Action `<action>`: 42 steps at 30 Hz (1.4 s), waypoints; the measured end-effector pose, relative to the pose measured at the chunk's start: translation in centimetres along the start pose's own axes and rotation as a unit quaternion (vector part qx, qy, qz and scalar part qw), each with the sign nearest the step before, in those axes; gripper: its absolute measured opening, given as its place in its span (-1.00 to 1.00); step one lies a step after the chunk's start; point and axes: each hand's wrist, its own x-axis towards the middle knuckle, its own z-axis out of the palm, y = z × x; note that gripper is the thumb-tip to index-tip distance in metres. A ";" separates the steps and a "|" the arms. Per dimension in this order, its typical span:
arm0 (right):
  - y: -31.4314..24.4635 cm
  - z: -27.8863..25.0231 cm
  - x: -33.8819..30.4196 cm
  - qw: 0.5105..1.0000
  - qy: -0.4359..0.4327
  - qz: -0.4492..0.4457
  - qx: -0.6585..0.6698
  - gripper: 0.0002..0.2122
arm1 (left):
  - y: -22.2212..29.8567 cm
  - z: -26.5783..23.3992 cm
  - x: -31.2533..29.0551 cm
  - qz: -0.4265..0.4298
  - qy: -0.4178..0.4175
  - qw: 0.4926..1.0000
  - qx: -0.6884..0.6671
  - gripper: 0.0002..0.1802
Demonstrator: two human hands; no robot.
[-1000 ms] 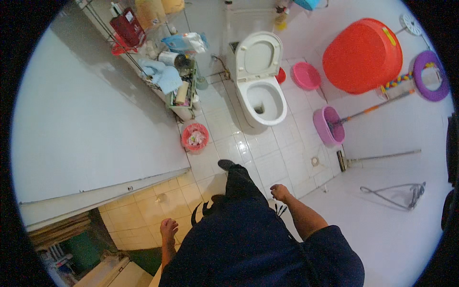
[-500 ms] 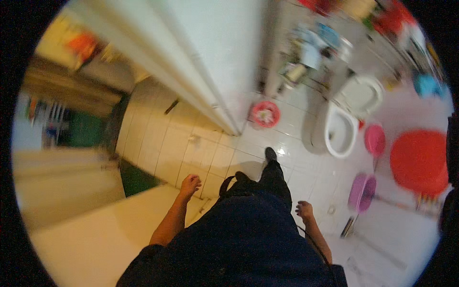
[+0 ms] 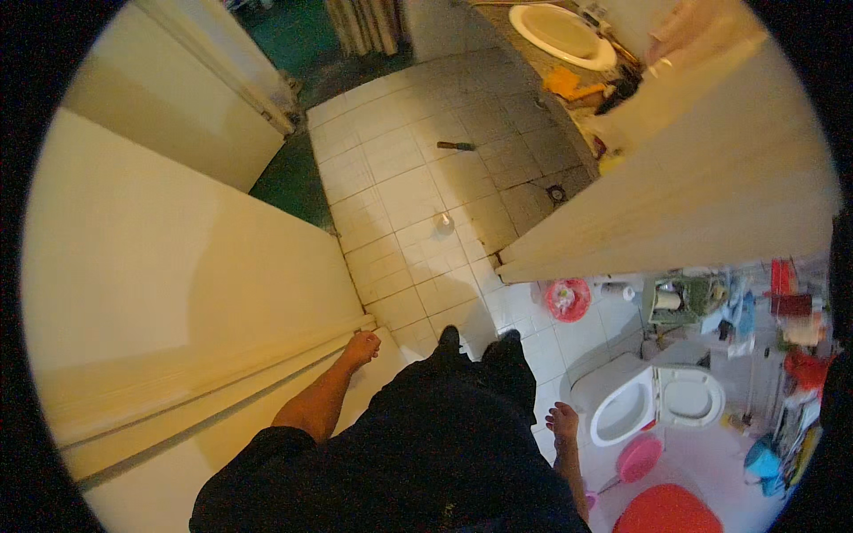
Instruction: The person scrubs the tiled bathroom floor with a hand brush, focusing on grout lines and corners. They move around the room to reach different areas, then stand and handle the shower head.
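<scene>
This looks like the bathroom of a lived-in home. A flush toilet (image 3: 657, 401) with its lid raised stands on pale square floor tiles (image 3: 391, 200), near a small red wastebasket (image 3: 584, 308) that has litter in it. A pink plastic basin (image 3: 640, 457) and a larger red tub (image 3: 668, 513) sit beyond the toilet, and a green storage basket (image 3: 659, 313) and crowded toiletries, partly blurred, fill the side. Across a partition wall (image 3: 657, 213), an oval white washbasin (image 3: 560, 37) is set in a cluttered counter, with a round floor drain (image 3: 556, 193) below. A long curtain (image 3: 362, 25) hangs past the tiles, over green flooring (image 3: 298, 182), adding to the domestic look
</scene>
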 end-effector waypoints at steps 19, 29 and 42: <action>-15.8 10.8 11.9 0.985 -0.092 0.036 -0.141 -0.70 | 6.0 -7.4 5.4 0.003 0.024 0.999 0.027 -0.78; -23.8 15.4 16.5 0.990 -0.127 0.039 -0.054 -0.74 | 22.5 -13.3 9.2 -0.001 0.084 0.987 -0.140 -0.67; -29.2 29.3 14.8 0.994 0.029 0.098 -0.027 -0.70 | 30.5 -28.0 25.6 -0.042 -0.020 0.995 -0.092 -0.73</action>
